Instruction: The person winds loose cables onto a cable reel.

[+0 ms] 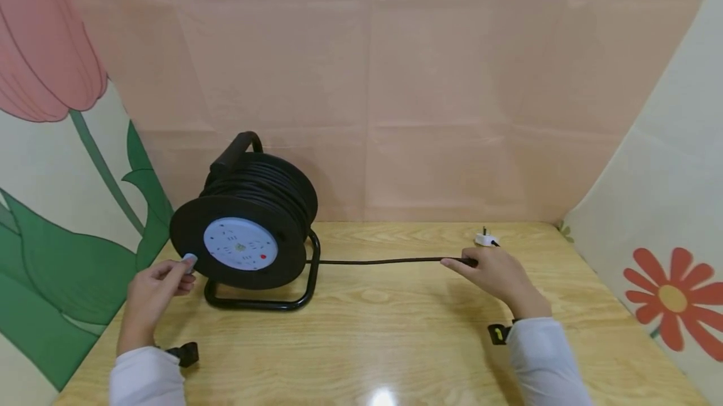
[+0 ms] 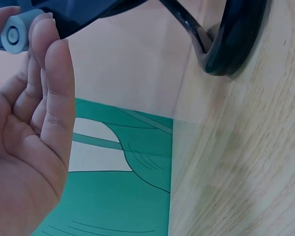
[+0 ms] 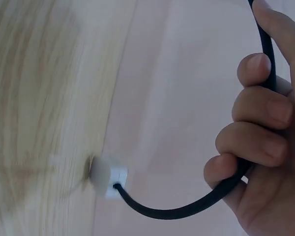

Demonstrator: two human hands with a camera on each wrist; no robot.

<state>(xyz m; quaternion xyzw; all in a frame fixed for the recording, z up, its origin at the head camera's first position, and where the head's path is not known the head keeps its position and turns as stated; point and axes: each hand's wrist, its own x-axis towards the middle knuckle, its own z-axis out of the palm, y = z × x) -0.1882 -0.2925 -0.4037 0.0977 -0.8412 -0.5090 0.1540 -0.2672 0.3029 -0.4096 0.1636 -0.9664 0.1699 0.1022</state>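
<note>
A black cable reel (image 1: 243, 224) stands at the left of the table on a bent tube stand (image 1: 313, 268), its drum wound with black cable. My left hand (image 1: 158, 287) pinches the small pale blue crank knob (image 2: 15, 33) at the reel's lower left rim between thumb and fingers. Out from the drum, a stretch of cable (image 1: 378, 262) runs nearly straight to the right. My right hand (image 1: 497, 274) grips that cable, fingers curled round it in the right wrist view. Beyond the hand the cable bends down to a white plug (image 3: 110, 178) on the table.
The wooden table (image 1: 384, 324) ends at a pink backdrop (image 1: 429, 92). Flower-printed panels stand at the left (image 1: 73, 255) and right (image 1: 678, 218). The reel's black carrying handle (image 1: 231, 155) rises above the drum.
</note>
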